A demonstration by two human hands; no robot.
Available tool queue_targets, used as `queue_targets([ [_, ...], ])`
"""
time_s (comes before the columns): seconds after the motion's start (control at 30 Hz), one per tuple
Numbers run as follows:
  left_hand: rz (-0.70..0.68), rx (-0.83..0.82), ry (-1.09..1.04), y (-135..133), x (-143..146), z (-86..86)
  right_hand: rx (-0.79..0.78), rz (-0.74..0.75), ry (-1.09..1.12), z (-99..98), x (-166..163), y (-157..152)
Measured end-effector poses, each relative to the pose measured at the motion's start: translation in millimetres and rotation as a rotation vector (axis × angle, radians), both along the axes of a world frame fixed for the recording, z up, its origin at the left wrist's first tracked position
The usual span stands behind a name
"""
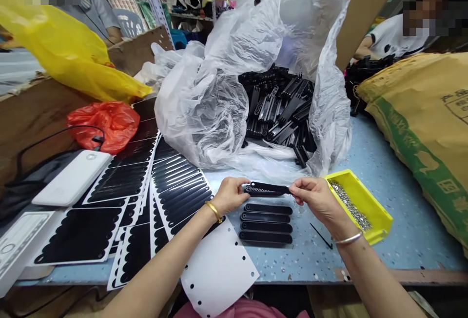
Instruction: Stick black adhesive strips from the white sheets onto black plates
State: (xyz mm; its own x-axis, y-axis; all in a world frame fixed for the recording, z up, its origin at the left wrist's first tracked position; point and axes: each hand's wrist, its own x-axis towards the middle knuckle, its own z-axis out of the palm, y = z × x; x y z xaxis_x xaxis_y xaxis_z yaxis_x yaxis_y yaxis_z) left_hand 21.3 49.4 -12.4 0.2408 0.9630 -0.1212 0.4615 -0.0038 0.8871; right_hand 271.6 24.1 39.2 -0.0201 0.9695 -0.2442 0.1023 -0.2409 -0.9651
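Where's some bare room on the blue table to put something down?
One bare patch of blue table lies between the yellow tray and the brown sack. Another, dotted with specks, lies between the four black strips and the table's front edge. Black sheets crowd the left; a plastic bag, the back middle.

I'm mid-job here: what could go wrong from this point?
The thin black strip pinched by the right hand appears slightly angled over the honeycomb-patterned black piece at the left hand, so it might end up crooked.
The right wrist is close to the yellow bin; a bump might spill its small metal parts.
The white sheet extends past the table's front edge and might slip off.
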Motion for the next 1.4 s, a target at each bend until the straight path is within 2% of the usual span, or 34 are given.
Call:
queue_targets([
  [0.23, -0.059, -0.013, -0.015, 1.5, -6.3, -1.6, -0.105, 0.044, 0.036, -7.1, -10.5, 4.9],
  [0.53, -0.134, -0.010, -0.042, 3.5, -11.6, -5.4, -0.131, 0.070, 0.033, -11.0, -18.1, 12.8],
  [1.07, -0.108, -0.070, -0.002, 1.0, -10.2, -3.8, -0.148, 0.011, -0.011, -16.5, -20.6, 14.2],
  [1.4, -0.095, -0.038, -0.026, 0.4, -9.8, -6.7, -0.139, 0.008, -0.025, -19.2, -20.2, 16.2],
])
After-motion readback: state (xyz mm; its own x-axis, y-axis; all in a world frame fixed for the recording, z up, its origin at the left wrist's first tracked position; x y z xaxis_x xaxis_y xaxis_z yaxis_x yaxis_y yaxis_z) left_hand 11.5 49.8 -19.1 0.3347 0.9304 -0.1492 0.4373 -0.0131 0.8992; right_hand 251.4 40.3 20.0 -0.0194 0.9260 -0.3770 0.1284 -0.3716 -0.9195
